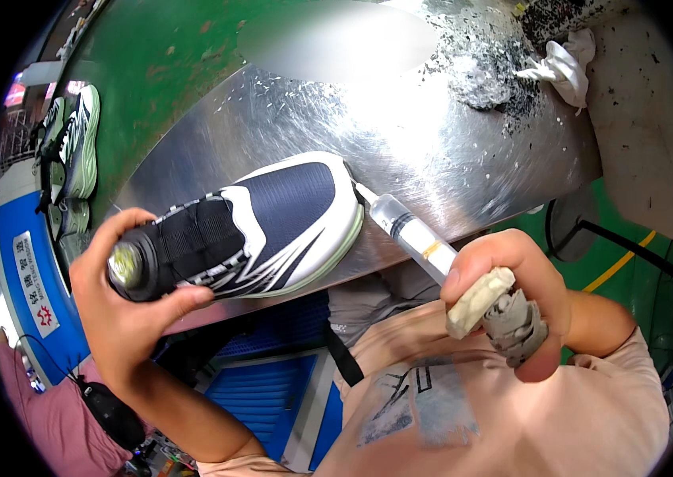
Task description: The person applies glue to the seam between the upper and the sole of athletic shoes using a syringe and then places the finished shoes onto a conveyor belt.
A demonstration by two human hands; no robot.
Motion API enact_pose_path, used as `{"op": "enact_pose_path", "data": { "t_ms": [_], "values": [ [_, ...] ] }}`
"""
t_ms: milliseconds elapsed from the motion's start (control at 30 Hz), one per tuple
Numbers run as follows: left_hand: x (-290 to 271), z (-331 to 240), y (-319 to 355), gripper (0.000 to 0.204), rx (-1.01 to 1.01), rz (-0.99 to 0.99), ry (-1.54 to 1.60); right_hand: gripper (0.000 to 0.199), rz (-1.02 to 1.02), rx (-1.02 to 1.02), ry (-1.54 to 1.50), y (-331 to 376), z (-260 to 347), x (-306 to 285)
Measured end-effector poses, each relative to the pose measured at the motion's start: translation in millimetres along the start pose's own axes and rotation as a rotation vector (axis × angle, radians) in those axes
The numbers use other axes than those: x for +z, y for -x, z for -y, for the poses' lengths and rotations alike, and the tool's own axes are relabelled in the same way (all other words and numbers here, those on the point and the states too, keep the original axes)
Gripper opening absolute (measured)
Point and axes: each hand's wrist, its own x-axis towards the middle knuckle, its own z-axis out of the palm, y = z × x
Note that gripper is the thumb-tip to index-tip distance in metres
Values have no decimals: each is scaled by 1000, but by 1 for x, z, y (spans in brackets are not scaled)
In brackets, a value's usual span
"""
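My left hand (118, 314) wraps round the heel end of a sneaker (292, 199), thumb on the near side and fingers on the far side. The shoe has a navy mesh toe, white overlays, a black lace area and a pale green sole; its toe points right. In my right hand (539, 278) is a clear syringe (414, 232), gripped by the barrel. Its thin tip meets or nearly meets the edge of the toe where upper and sole join. A cream-coloured lump (481, 302) and a grey wrapping (515, 326) show at the fingers of that hand.
Beneath the shoe lies a scratched metal table (217, 135) with a curved edge. Dark crumbs and a crumpled white cloth (565, 70) are at its far right. More sneakers (80, 147) stand at left, above a blue machine (26, 246). A person in a pink top (58, 421) is lower left.
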Motion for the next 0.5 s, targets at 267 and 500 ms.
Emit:
{"op": "enact_pose_path", "data": {
  "t_ms": [267,500],
  "values": [
    [-19,9,-38,61,-125,205,196,70,218,-257,337,-6,-1,-3],
    [-43,53,-67,62,-134,178,355,69,23,-422,544,-16,24,-31]
  ]
}}
